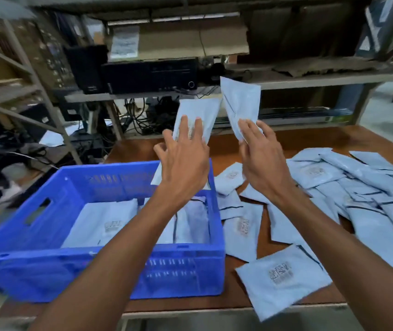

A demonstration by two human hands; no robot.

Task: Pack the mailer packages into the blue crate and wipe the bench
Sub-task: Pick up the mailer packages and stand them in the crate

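The blue crate (35,235) stands on the left of the brown bench (310,142) with several pale blue mailers (109,220) lying inside. My left hand (183,158) is raised over the crate's far wall and pinches one mailer (199,111) held upright. Beside it, my right hand (262,154) pinches a second mailer (240,101), tilted and held higher. The thumbs are mostly hidden behind the mailers. A loose pile of mailers (362,185) covers the bench to the right of the crate, and one mailer (281,280) lies at the near edge.
A low metal shelf (286,83) runs behind the bench, carrying a black computer case (150,74) and cardboard. Cables hang under it. Metal racking (35,75) and dark clutter fill the floor at the left.
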